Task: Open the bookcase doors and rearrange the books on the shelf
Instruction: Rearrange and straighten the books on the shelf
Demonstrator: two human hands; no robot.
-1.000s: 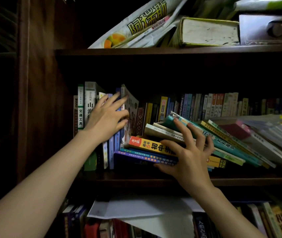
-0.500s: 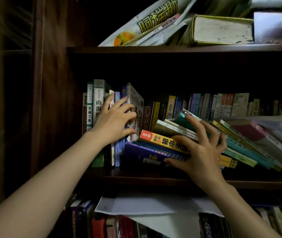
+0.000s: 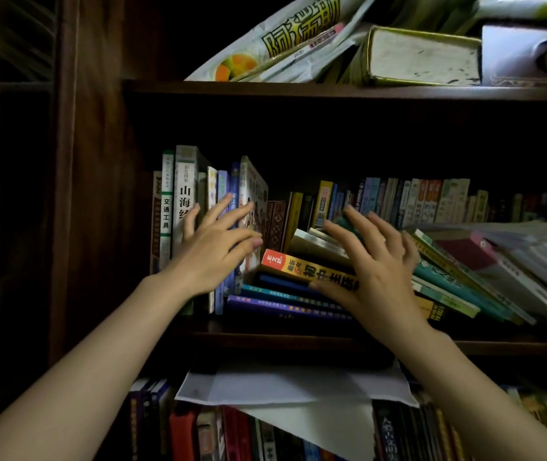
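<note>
My left hand (image 3: 214,251) presses open fingers on the upright books (image 3: 184,207) at the shelf's (image 3: 265,336) left end; my right hand (image 3: 373,271), spread, touches the slumped stack (image 3: 298,294) leaning rightward beside them.

I face a dark wooden bookcase (image 3: 99,194) in dim light. Its side panel fills the left of the frame, and further left stands what may be a slatted door (image 3: 26,44), too blurred to tell.
</note>
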